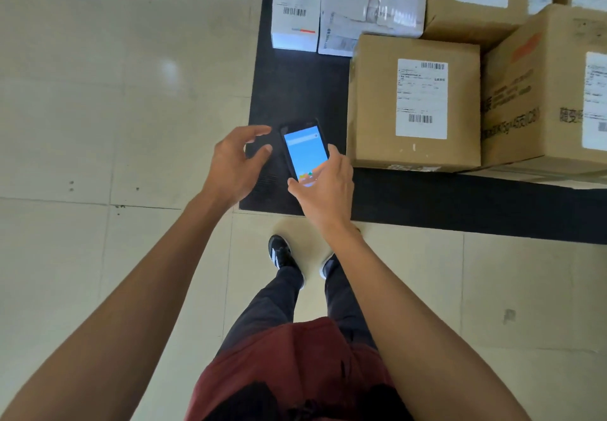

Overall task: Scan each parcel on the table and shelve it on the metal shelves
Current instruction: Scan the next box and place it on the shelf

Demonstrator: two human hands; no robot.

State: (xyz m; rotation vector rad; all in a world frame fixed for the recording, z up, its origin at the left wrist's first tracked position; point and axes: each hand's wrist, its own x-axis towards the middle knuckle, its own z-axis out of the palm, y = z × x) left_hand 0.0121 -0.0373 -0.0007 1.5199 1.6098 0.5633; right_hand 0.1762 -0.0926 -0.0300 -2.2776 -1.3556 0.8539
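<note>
right hand (323, 179) pinching the lit scanner (303, 153) (blue screen) over the black table (295, 92); left hand (235, 161) beside, released, fingers loosely curled; cardboard parcel (415, 102) near.

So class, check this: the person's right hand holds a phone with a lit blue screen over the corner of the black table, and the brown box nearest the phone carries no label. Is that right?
One slip. The head view shows the nearest brown box carrying a white barcode label on top. The rest stands: the right hand holds the lit blue phone over the black table corner.
</note>
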